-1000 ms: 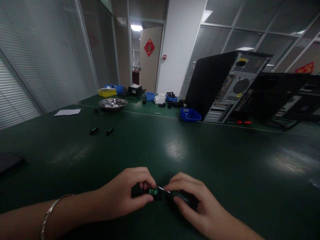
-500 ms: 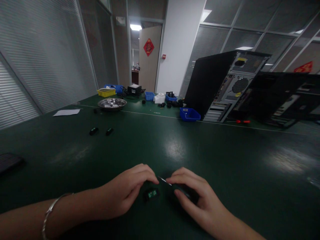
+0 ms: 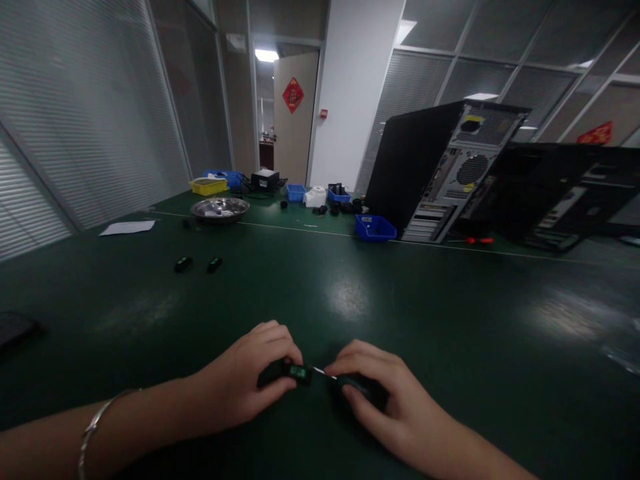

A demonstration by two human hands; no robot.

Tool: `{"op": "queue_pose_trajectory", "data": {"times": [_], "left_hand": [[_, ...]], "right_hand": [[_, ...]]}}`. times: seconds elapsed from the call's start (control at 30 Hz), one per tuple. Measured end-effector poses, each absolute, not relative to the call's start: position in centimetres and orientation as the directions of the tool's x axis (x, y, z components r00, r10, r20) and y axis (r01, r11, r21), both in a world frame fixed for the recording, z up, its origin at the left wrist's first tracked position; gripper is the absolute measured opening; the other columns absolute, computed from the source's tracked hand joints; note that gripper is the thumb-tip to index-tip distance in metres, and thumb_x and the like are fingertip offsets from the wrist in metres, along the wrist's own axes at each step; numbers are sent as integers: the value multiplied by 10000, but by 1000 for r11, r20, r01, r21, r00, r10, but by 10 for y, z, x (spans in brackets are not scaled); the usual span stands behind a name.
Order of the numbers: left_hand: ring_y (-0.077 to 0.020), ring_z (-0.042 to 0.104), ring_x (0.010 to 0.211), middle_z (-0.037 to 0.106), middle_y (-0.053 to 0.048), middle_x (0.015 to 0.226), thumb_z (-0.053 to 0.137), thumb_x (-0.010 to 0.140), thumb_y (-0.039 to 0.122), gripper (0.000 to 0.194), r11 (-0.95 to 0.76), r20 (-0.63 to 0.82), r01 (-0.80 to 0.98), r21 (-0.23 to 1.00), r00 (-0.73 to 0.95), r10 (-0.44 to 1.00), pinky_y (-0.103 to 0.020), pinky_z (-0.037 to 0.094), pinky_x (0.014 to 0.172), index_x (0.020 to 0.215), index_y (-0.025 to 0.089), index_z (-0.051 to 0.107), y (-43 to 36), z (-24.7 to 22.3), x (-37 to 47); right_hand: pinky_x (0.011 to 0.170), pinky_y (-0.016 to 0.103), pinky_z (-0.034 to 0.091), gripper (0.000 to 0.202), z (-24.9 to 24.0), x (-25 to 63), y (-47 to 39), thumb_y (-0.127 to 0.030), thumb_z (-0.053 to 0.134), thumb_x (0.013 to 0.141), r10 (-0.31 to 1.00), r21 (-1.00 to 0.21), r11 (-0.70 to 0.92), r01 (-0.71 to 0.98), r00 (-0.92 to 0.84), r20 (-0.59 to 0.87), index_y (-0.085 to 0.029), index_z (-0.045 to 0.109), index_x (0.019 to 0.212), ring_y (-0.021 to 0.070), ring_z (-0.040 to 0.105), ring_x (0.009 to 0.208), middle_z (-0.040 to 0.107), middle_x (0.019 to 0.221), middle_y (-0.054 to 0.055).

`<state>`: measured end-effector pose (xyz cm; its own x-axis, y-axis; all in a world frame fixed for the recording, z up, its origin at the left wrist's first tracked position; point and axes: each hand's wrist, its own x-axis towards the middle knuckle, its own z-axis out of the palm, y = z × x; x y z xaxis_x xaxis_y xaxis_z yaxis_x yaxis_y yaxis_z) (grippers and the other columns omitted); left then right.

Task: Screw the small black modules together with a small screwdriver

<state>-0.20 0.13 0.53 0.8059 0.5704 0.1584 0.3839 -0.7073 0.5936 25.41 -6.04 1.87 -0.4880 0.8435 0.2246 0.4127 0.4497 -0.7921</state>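
Between the thumb and fingers of my left hand [image 3: 267, 370] is a small black casing with a green circuit board [image 3: 300, 374] showing on top, low over the dark green table [image 3: 430, 307]. My right hand [image 3: 385, 390] grips a screwdriver [image 3: 353, 383] with a dark handle, mostly hidden by the palm. Its thin metal shaft points left, the tip close to the casing's right end; whether they touch I cannot tell. Two similar black casings, the left one [image 3: 183, 264] and the right one [image 3: 215, 264], lie farther off on the table's left side.
Toward the back stand a metal bowl [image 3: 220, 209], a yellow tray [image 3: 209, 186] and a blue bin [image 3: 376, 228]. A large black computer case [image 3: 420, 167] rises at the right. White paper [image 3: 127, 228] and a dark flat object [image 3: 17, 330] lie on the left.
My left hand has taken hold of the small black casing, which lay on the table before. The screwdriver, still in my right hand, has shifted slightly left and down.
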Motion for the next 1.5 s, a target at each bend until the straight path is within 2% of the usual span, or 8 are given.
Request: {"op": "queue_pose_trajectory", "data": {"times": [0.17, 0.37, 0.53, 0.77, 0.97, 1.13, 1.5], "left_hand": [[-235, 550, 928, 607, -48, 989, 617, 874, 76, 171, -685, 148, 383, 620, 800, 581, -351, 415, 790, 1002, 190, 614, 1, 4, -1], [-223, 553, 917, 610, -36, 976, 627, 876, 75, 165, -672, 160, 369, 643, 793, 588, -339, 412, 786, 992, 192, 614, 2, 4, -1], [-220, 557, 909, 615, -33, 974, 636, 866, 73, 177, -677, 171, 360, 642, 793, 585, -333, 413, 774, 991, 197, 617, 1, 1, -3], [-219, 563, 908, 618, -39, 958, 631, 874, 89, 153, -688, 211, 324, 649, 793, 572, -330, 421, 783, 991, 188, 625, 1, 3, -2], [-219, 575, 923, 633, -39, 972, 650, 868, 92, 172, -670, 165, 336, 662, 807, 567, -319, 430, 793, 1012, 187, 640, -1, 6, -1], [-219, 569, 912, 625, -39, 972, 672, 869, 131, 171, -671, 155, 353, 652, 804, 574, -317, 430, 787, 1026, 194, 641, 0, 6, -2], [-218, 567, 879, 623, -38, 933, 656, 868, 137, 145, -669, 182, 354, 653, 785, 592, -315, 438, 763, 999, 199, 643, 1, 8, -2]], "right_hand": [[894, 405, 453, 330, 16, 255, -61, -79, 563, 881, 856, -743, 431, 512, -493, 156, -265, 689, 1123, 233, 623, 965, 668, 1026, 43], [895, 403, 435, 323, 19, 255, -62, -95, 558, 883, 856, -739, 428, 520, -496, 147, -263, 690, 1124, 237, 625, 972, 676, 1039, 45], [963, 429, 389, 333, 19, 255, -63, -91, 562, 887, 852, -736, 425, 527, -507, 128, -279, 692, 1129, 225, 636, 958, 688, 1038, 26], [887, 397, 417, 274, 17, 254, -61, -132, 538, 943, 842, -754, 452, 477, -507, 184, -257, 701, 1124, 218, 651, 925, 708, 1003, 39], [963, 415, 398, 326, 17, 252, -64, -120, 558, 937, 829, -778, 456, 433, -525, 194, -300, 694, 1173, 216, 651, 992, 698, 1061, 32], [888, 376, 454, 291, 18, 252, -63, -153, 535, 966, 824, -800, 474, 367, -506, 256, -281, 693, 1174, 213, 647, 971, 692, 1046, 49], [879, 401, 440, 264, 23, 255, -61, -114, 542, 904, 861, -738, 416, 531, -491, 132, -240, 699, 1074, 233, 639, 962, 684, 1019, 55]]}}
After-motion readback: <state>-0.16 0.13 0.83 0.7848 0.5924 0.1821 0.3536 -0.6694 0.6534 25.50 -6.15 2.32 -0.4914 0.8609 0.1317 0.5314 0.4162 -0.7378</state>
